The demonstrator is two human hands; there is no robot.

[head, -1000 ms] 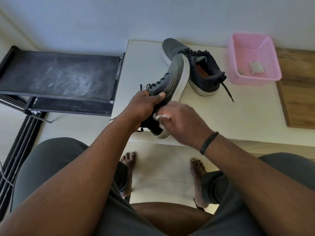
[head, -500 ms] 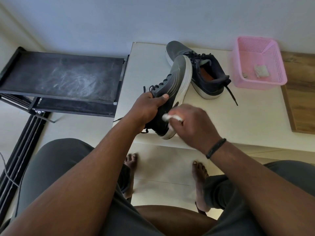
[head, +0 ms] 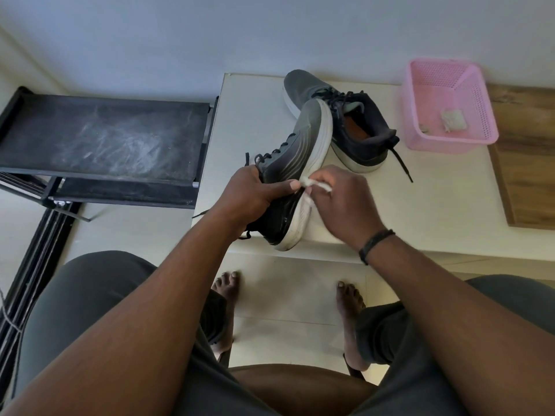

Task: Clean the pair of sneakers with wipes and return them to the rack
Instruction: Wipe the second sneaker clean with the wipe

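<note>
My left hand [head: 253, 196] grips a grey sneaker [head: 303, 151] by its upper, tilted on its side over the white table's front edge, white sole facing right. My right hand [head: 339, 202] pinches a crumpled white wipe [head: 312, 184] against the sole's rim. The second grey sneaker [head: 357, 133] stands upright on the table behind the first, its lace trailing to the right.
A black shoe rack [head: 105, 139] with a dusty top shelf stands left of the white table [head: 435, 199]. A pink mesh basket [head: 447, 106] holding a used wipe sits at the table's back right, beside a wooden board [head: 528, 163]. My knees and bare feet are below.
My right hand with the wipe slid up along the sole from the heel towards the middle. The held sneaker stayed in my left hand, and the view shifted slightly.
</note>
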